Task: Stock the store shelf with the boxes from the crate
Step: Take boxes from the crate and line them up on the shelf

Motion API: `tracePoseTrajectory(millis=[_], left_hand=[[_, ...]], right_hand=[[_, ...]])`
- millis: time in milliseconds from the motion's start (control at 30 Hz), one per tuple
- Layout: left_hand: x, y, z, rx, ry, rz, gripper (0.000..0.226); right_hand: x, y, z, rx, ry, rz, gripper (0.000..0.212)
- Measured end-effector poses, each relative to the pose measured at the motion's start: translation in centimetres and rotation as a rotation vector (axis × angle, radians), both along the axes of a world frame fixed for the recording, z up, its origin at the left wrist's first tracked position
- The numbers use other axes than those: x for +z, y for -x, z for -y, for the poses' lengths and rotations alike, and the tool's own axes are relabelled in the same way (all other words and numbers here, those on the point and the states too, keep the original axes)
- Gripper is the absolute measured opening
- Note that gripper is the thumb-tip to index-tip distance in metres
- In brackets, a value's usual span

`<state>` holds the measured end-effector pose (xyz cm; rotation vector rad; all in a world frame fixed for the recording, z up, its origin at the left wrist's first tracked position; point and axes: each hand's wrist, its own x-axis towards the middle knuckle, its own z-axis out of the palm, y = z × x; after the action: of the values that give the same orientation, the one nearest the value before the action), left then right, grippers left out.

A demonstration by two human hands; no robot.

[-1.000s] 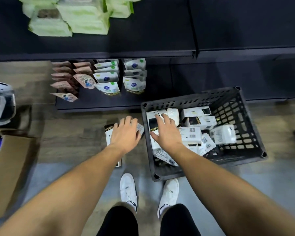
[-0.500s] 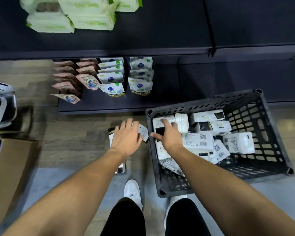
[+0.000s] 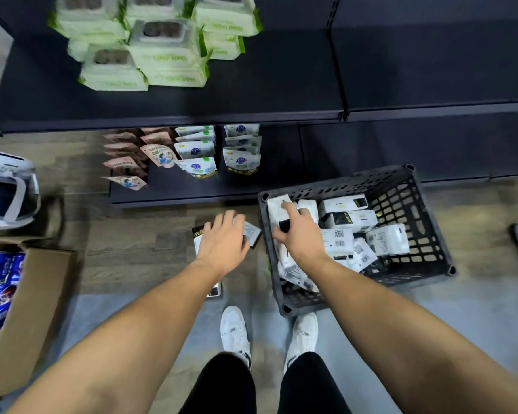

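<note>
A restocking round in a shop aisle: we stand over a black plastic lattice crate [image 3: 341,186] on the floor and reach in with our right hand [image 3: 301,236]. Its fingers and thumb curl round a long white cardboard box with a black band [image 3: 277,206]. That box lies against the crate's left wall, its long axis running near to far and its far end tipped up at the rim. More white cardboard boxes with printed codes [image 3: 346,218] lie jumbled to its right.

Our left hand [image 3: 223,242] hovers just left of the crate, palm down over a black-and-white printed box [image 3: 198,234] and a smaller grey-faced box [image 3: 251,233]. Its fingers are only gently bent, and we cannot tell whether it grips them or merely covers them. The right hand is the nearer to the stock.

The dark metal lower shelf [image 3: 281,168] lies beyond the crate, far and slightly left, with bare board to the right of the rows of white and pink stand-up pouches [image 3: 195,150]. We judge the lift must first clear the crate's left rim, then pass forward under the overhanging lip of the upper shelf [image 3: 281,85]. That shelf has wide room to the right of the stacked green-and-white wipe packs [image 3: 162,58].
</note>
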<state>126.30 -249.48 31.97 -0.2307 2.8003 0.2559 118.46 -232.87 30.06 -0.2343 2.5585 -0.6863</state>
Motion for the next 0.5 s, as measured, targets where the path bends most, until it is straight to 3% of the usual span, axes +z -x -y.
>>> tracePoseTrajectory(millis=[500], left_hand=[[16.6,-1.8,-0.3,0.149,0.073,-0.148,0.043]], right_hand=[[17.9,-1.8,0.7,0.162,0.070,-0.261,0.052]])
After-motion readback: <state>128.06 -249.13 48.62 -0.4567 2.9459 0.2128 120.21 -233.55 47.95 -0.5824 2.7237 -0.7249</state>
